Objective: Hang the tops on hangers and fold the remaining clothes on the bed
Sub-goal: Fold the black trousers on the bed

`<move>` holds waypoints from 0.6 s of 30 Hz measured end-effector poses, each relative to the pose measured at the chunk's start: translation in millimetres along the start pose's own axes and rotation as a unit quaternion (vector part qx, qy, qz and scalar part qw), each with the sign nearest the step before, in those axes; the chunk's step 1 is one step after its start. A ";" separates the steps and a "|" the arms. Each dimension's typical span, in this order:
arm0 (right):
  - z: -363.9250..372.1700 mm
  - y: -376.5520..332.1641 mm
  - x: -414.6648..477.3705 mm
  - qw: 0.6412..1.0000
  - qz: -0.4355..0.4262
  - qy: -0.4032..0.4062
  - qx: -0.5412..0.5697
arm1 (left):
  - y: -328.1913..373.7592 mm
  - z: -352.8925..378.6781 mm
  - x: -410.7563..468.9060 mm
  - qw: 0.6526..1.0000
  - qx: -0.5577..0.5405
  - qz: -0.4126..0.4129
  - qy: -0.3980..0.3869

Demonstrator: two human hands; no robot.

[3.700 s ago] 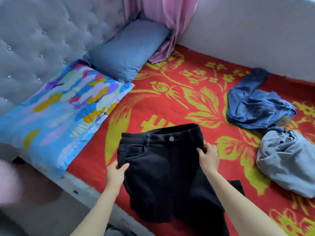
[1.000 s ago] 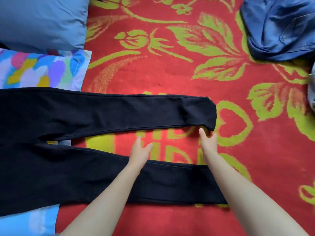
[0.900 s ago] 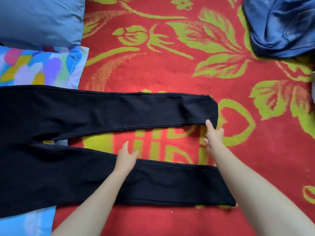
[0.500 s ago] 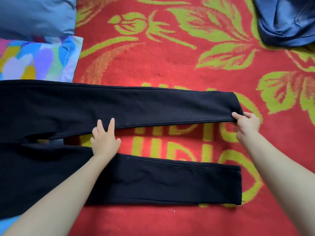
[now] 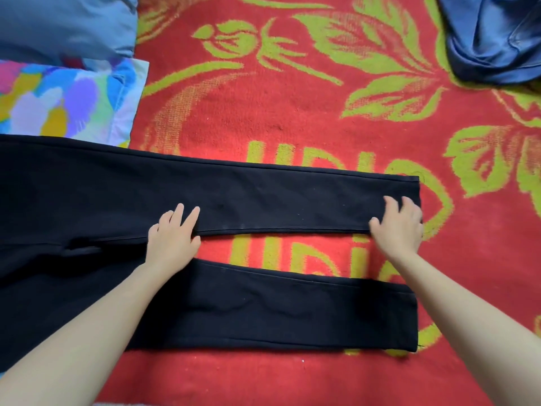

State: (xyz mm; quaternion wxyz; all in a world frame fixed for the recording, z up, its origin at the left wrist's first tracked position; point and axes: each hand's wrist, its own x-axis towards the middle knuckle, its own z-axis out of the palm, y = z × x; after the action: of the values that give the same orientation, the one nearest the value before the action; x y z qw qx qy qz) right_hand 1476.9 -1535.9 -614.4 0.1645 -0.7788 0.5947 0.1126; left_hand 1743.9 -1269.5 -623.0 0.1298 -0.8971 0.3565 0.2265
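1. Two legs of the black trousers lie flat and apart across the red blanket, not yet folded.
2. Straight-fingered, the left hand presses the far leg. The blurred right hand seems spread on its hem, not pinching.
3. Crumpled blue jeans remain unfolded.

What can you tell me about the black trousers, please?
The black trousers look like thick, matte fabric. They lie flat on the red blanket, legs apart and pointing right, upper part overlapping the patterned pillow. The left hand presses the far leg's near edge; the right hand rests near its hem.
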 end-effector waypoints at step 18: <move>42.3 -154.8 12.4 0.948 -0.179 -0.043 -0.259 | -173.9 -72.1 111.8 0.990 0.133 0.019 0.037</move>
State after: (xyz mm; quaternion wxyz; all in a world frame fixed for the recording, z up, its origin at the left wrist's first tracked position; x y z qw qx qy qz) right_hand 1630.2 -1493.4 -639.0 0.0001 -0.8827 0.3884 0.2647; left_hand 1959.9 -1239.1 -604.1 0.2302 -0.8728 0.4048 0.1462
